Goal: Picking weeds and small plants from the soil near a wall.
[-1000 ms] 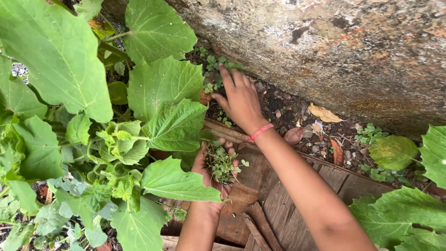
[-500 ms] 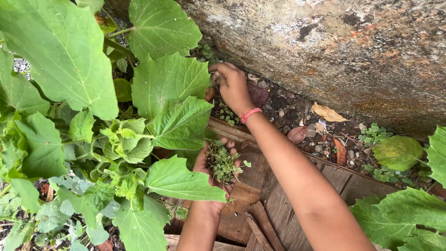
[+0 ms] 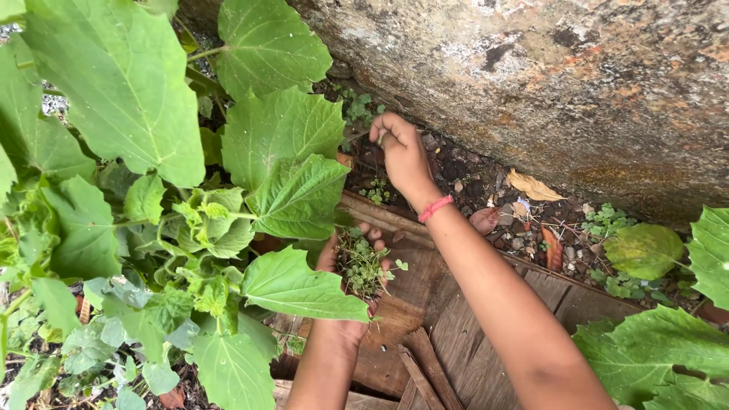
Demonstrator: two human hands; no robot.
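We are cupping a clump of small pulled weeds [image 3: 359, 262] in our left hand [image 3: 351, 292], palm up and fingers curled loosely around it, over the weathered wooden boards [image 3: 448, 326]. The clump's long axis is running along the palm, from the wrist toward the fingertips, with the leafy ends pointing up toward the rock. Our right hand [image 3: 402, 156], with a pink band [image 3: 435, 208] at the wrist, is reaching to the strip of dark soil [image 3: 463, 178] at the foot of the big stone wall [image 3: 531, 76]; its fingers are bunched together, pinching a small green sprig [image 3: 381, 139]. More tiny weeds [image 3: 357, 106] are growing just beyond the fingertips. The stone is closing in the far side, and broad green leaves [image 3: 281, 137] are crowding the left, touching the cupped hand. Open room is lying to the right, along the soil strip and boards.
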